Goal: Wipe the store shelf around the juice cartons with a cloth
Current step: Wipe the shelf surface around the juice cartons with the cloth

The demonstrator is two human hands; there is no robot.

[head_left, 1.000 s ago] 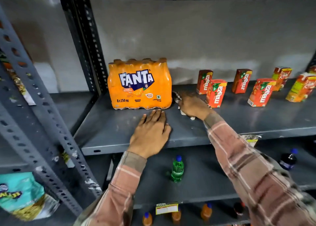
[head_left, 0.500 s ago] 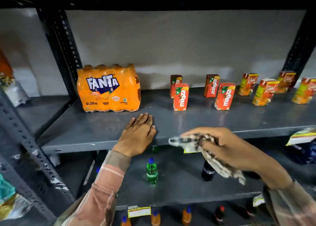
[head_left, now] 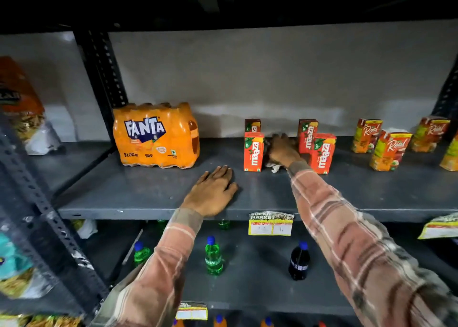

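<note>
A grey metal shelf carries red Maaza juice cartons: one at the front left, one behind it, and a pair to the right. My right hand presses a crumpled pale cloth onto the shelf in the gap between the cartons; most of the cloth is hidden under the hand. My left hand lies flat, fingers apart, near the shelf's front edge. Real juice cartons stand farther right.
An orange Fanta multipack sits at the shelf's left, beside a perforated black upright. A price label hangs from the front edge. Green and dark bottles stand on the shelf below. Snack bags hang at far left.
My right hand has moved with the cloth from in front of the shelf edge back onto the shelf, in between the Maaza cartons. My left hand stays flat on the shelf.
</note>
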